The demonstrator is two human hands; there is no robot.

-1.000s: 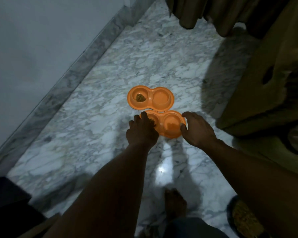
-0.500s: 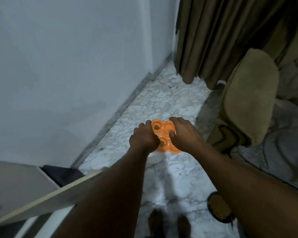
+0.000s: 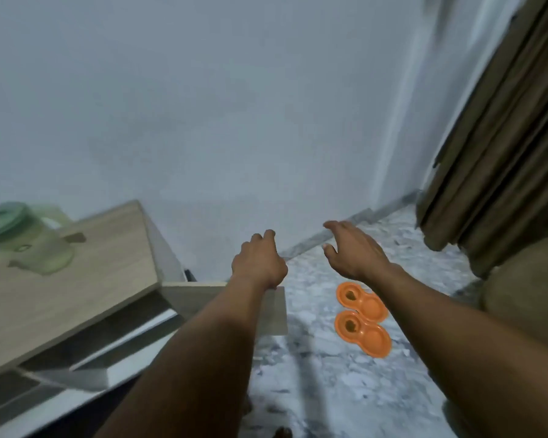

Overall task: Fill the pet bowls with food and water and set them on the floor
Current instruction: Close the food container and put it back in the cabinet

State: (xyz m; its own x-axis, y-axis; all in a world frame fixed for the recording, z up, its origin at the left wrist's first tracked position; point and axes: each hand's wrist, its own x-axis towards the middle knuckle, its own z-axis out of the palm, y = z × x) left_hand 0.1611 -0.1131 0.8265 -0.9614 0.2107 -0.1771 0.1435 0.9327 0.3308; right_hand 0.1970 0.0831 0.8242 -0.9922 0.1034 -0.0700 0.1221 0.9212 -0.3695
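Below, glossy orange figure-eight bowls point(image 3: 362, 335) on marble point(image 3: 329, 390).

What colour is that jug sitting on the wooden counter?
Pale translucent green, with a darker green lid; the jug shows, slightly blurred, in the head view on the counter.

a home room: marble floor point(image 3: 345, 390), brown curtain point(image 3: 500, 153), wooden cabinet point(image 3: 76, 279), pet bowls point(image 3: 361, 317)

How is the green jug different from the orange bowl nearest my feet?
The pale green plastic jug stands on the wooden table; the nearer orange plastic double bowl lies on the marble floor. The jug is tall; the bowl is low and flat. The jug has a lid; the bowl is open, brown food in one cup. Neither is held.
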